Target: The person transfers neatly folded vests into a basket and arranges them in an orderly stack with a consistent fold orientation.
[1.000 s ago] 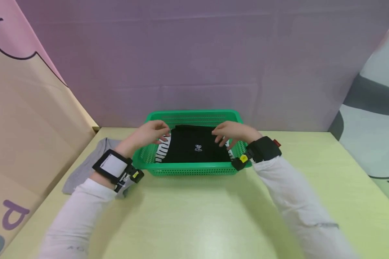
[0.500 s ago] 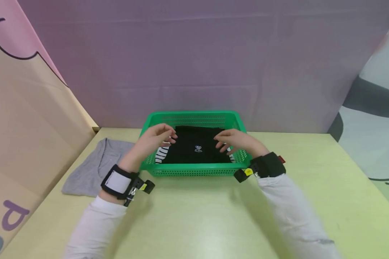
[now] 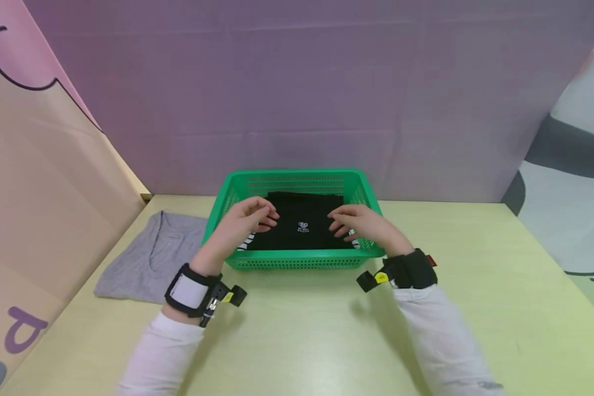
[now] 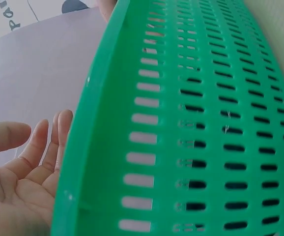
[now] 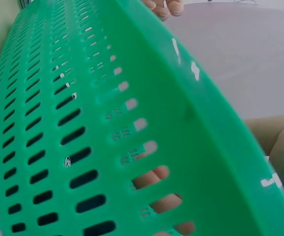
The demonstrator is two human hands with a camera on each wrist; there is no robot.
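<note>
**Two hands over a folded black garment in a green basket**

A pale green table fills the near part of the scene, with a purple backdrop behind it. A green perforated basket stands at the middle of the table, toward the far edge, its long axis running left to right. Inside lies a folded black garment with a small white emblem at its centre and a black-and-white striped piece showing at its near left and right edges. The garment fills most of the basket floor, its long axis also left to right.

The left hand hangs over the garment's left edge and the right hand over its right edge, each just inside a side wall, about equally near. The garment lies between them. Fingers of both hands are loosely curled and point inward and down. The left wrist view shows an open palm holding nothing. Whether the fingertips touch the cloth cannot be told.

A grey shirt lies flat on the table, left of the basket and apart from it.
</note>
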